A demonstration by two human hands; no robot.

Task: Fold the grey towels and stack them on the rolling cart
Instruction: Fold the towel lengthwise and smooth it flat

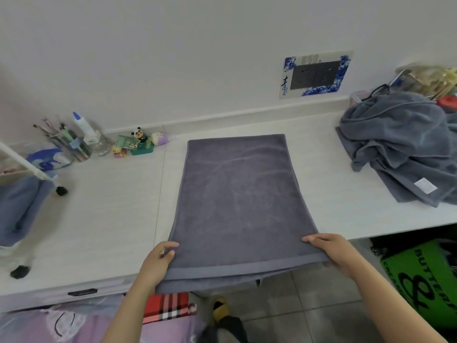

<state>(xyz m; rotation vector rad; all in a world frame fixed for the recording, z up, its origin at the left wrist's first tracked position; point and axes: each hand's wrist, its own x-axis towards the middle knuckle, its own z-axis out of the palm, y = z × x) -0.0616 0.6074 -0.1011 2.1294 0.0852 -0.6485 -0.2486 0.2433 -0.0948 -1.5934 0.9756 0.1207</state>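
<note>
Two hands gripping one flat towel

The left hand and right hand are showing bare; both forearms behind the fingers are wearing no sleeves.

A pen jar and panda figurine stand beside a wall socket.

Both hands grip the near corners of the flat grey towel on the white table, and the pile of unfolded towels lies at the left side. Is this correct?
Not quite. In the head view the pile of unfolded towels lies on the right side. The rest holds: left hand and right hand grip the near corners of the flat grey towel on the white table.
</note>
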